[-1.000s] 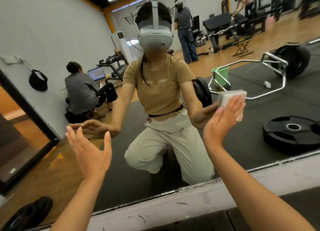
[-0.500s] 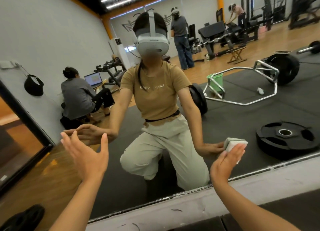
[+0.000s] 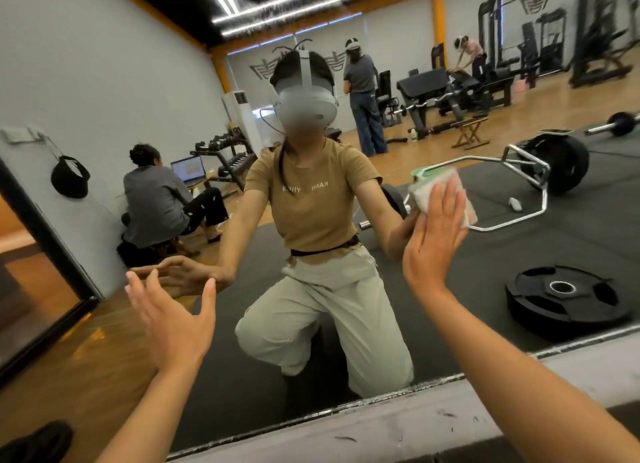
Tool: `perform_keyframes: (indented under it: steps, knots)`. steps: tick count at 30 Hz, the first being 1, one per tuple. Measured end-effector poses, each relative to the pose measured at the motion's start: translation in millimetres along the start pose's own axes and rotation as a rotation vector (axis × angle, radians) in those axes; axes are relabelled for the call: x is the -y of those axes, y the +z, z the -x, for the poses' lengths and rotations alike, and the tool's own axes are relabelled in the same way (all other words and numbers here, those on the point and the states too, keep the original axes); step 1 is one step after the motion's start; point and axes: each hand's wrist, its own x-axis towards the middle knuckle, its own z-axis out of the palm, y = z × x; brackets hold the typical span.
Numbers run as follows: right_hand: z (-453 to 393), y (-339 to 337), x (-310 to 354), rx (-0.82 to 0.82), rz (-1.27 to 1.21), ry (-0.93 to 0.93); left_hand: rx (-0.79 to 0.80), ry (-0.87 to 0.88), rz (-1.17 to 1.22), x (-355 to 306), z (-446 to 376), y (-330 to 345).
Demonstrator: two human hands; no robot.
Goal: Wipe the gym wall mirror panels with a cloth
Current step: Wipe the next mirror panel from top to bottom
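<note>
Cloth pressed flat on our mirror panel under straight-fingered right hand, our left hand spread wide, empty.

There are two hands: the left hand and the right hand. There is one cloth and one mirror. In the reflection I count four people, one laptop, one black weight plate lying flat, one hex bar, one dumbbell rack and one small wooden stool.
</note>
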Motion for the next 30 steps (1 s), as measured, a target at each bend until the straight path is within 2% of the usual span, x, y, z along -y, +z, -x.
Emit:
perform_keyframes:
  steps: [3,5,8,17,20,24,27,30]
  knots:
    - [71.5,-5.6,-40.3,0.125,0.01,0.014,0.016,0.002,-0.016,1.0,-0.7,-1.3]
    - [105.2,-14.9,-60.9,0.242,0.037,-0.084,0.033,0.005,-0.026,1.0,-1.2,-3.6]
    - [105.5,-24.3,-69.7,0.292,0.045,-0.231,0.068,0.011,-0.036,4.2,-2.0,-8.3]
    - [3.7,-2.1,27.0,0.24,-0.013,-0.514,0.148,0.047,-0.083,11.7,-7.0,-28.9]
    - [-4.7,5.9,50.7,0.24,-0.016,-0.588,0.163,0.057,-0.065,12.8,-6.7,-30.7]
    - [6.0,10.9,62.6,0.245,-0.047,-0.585,0.177,0.076,-0.072,14.1,-7.5,-34.6]
    - [21.2,11.5,70.6,0.263,-0.045,-0.652,0.174,0.153,-0.144,17.0,-4.3,-39.5]
    - [26.8,14.4,81.8,0.314,-0.041,-0.681,0.215,0.314,-0.206,19.3,-1.5,-40.6]
